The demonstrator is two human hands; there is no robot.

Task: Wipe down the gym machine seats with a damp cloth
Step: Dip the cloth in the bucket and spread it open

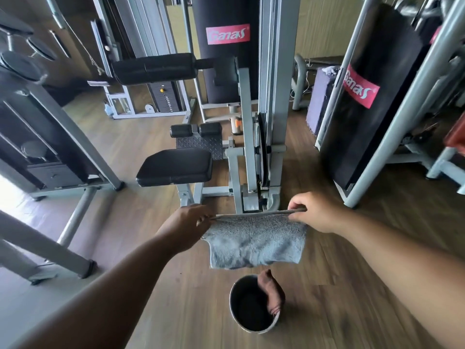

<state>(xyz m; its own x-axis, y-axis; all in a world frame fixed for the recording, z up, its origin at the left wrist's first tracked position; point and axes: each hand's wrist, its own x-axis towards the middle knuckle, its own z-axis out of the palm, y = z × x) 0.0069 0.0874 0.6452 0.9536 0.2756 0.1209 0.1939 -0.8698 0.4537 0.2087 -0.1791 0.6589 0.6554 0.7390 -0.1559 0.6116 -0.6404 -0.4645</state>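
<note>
Both bare forearms reach forward, level with each other. The left hand (187,224) and right hand (314,212) each pinch something between thumb and curled fingers, knuckles up.

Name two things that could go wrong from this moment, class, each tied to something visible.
The grey cloth hangs from fingertip pinches of the left hand and right hand; one slip might drop it onto the floor. The bucket stands directly below, so a step toward the seat could kick it.
</note>
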